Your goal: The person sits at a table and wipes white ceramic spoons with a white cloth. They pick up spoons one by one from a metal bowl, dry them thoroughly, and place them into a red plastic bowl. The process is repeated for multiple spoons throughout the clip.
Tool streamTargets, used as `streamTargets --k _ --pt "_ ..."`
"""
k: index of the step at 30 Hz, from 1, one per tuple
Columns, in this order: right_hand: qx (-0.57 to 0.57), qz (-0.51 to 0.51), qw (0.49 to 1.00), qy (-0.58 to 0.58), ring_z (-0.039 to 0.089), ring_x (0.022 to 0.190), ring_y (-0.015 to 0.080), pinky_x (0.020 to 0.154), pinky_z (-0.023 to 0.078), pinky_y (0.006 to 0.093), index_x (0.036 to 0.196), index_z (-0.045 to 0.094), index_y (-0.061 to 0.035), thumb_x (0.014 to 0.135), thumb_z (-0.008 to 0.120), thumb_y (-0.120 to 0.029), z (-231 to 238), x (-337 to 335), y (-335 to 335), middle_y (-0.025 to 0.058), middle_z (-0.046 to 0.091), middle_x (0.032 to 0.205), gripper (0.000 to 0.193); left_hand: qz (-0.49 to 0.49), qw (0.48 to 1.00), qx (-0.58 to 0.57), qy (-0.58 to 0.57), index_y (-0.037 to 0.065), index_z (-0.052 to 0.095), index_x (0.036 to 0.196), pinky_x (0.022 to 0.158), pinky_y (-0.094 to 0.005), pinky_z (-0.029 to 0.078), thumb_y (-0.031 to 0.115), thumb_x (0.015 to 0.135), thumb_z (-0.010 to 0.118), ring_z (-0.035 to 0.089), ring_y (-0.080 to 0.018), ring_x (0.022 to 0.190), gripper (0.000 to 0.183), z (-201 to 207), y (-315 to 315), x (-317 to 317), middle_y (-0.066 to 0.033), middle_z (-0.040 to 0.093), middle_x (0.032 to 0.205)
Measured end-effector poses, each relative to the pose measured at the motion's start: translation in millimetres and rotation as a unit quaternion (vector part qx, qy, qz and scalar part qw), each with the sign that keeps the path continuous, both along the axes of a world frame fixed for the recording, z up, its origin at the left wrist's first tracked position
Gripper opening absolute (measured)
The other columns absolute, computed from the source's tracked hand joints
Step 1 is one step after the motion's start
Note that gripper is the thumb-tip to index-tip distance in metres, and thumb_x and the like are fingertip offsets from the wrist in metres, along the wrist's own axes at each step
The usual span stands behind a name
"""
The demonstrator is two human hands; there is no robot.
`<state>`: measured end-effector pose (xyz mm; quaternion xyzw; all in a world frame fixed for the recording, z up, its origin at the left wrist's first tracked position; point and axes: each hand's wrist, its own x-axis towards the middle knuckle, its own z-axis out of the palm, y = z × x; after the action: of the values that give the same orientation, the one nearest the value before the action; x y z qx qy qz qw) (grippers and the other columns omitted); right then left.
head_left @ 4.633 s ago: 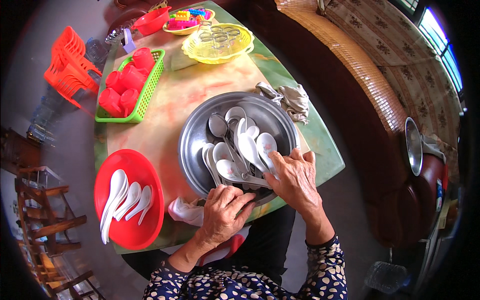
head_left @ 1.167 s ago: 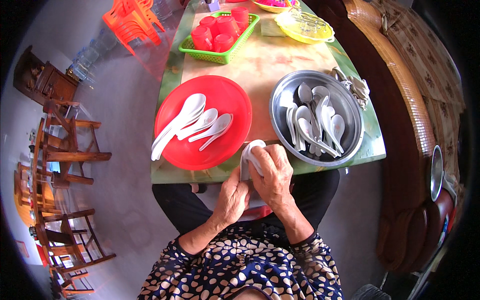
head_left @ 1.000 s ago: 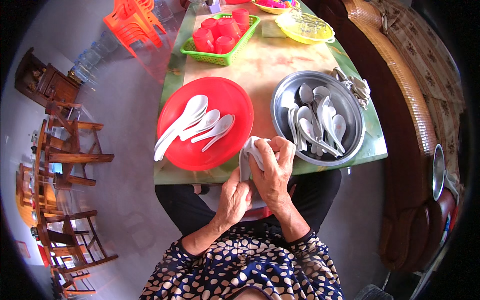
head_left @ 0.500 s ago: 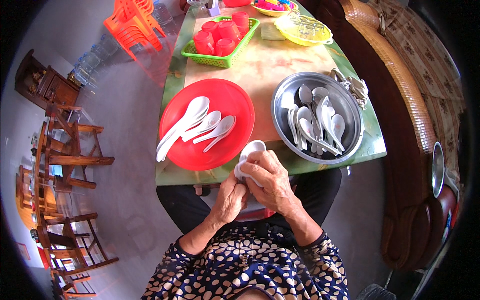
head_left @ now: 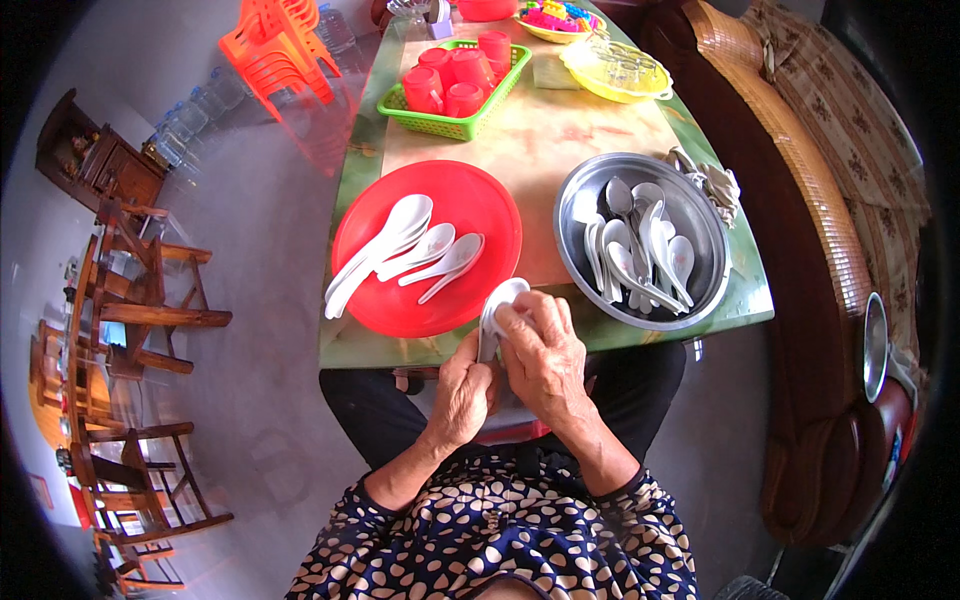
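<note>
At the table's near edge, my left hand (head_left: 462, 388) is closed round the handle of a white soup spoon (head_left: 494, 307), whose bowl points up and away from me. The fingers of my right hand (head_left: 545, 350) are bent over the spoon's bowl; something white shows under them, but I cannot tell whether it is a cloth. To the left, a red round tray (head_left: 460, 190) holds a nested stack of long white spoons (head_left: 392, 240) and several shorter white spoons (head_left: 448, 262). To the right, a metal basin (head_left: 578, 190) contains white spoons (head_left: 655, 245) and metal ones (head_left: 620, 194).
Farther up the green-edged table stand a green basket (head_left: 455, 127) of red mugs (head_left: 470, 70), a yellow tray (head_left: 640, 90) with clear glassware, and a bowl of colourful pieces (head_left: 558, 17). A crumpled cloth (head_left: 715, 190) lies beside the basin. A brown sofa (head_left: 740, 200) runs along the right.
My right fingers have shifted slightly over the spoon's bowl, showing more of its handle beside the left hand. The whole view has moved a little, so the table sits slightly farther right.
</note>
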<state>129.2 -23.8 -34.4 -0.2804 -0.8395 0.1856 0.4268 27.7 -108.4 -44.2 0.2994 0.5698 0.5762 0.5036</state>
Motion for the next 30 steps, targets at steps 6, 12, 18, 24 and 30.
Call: streamTargets --k 6,12,18,24,30 --pt "-0.153 0.176 0.972 0.041 0.058 0.083 0.0308 0.067 0.050 0.0382 0.096 0.062 -0.0021 0.072 0.063 0.003 -3 23 -4 0.0113 0.055 0.091 0.025 -0.006 0.996 -0.012 -0.083 0.006 0.050 0.109 0.036 -0.0210 0.028 0.017 0.093 0.037 0.032 -0.0058 0.039 0.023 0 -4 -3 0.0037 0.036 0.053" --pt "-0.046 0.003 0.985 0.168 0.057 0.085 0.0314 0.074 0.049 0.0368 0.108 0.056 0.0018 0.069 0.065 0.008 -8 20 -9 0.0183 0.053 0.103 0.041 -0.044 0.963 -0.055 -0.260 0.011 0.050 0.113 0.034 -0.0202 0.025 0.034 0.099 0.041 0.027 -0.0057 0.034 0.029 -1 -6 -5 0.0033 0.036 0.050" --pt "-0.087 0.038 0.979 0.181 0.058 0.090 0.0343 0.078 0.048 0.0374 0.109 0.057 0.0033 0.076 0.062 0.001 -8 9 -7 0.0202 0.056 0.103 0.034 -0.105 0.952 -0.044 -0.284 0.009 0.051 0.111 0.034 -0.0197 0.023 0.035 0.100 0.041 0.027 -0.0051 0.034 0.030 -7 -6 -6 0.0056 0.033 0.047" --pt "-0.476 0.165 0.840 0.202 0.060 0.093 0.0189 0.081 0.047 0.0289 0.114 0.060 0.0014 0.091 0.053 -0.012 13 21 20 0.0148 0.061 0.106 0.027 -0.196 0.930 -0.047 -0.309 0.006 0.051 0.088 0.035 -0.0194 0.022 0.034 0.100 0.041 0.025 -0.0030 0.035 0.032 -9 -5 -7 0.0073 0.031 0.049" --pt "-0.232 0.210 0.915 0.253 0.054 0.112 0.0327 0.095 0.041 0.0385 0.117 0.058 0.0007 0.081 0.058 -0.005 -6 21 13 0.0205 0.055 0.122 0.036 -0.174 0.910 -0.021 -0.375 0.005 0.053 0.085 0.036 -0.0194 0.022 0.034 0.100 0.037 0.026 -0.0033 0.034 0.037 -14 1 -8 0.0060 0.034 0.048"
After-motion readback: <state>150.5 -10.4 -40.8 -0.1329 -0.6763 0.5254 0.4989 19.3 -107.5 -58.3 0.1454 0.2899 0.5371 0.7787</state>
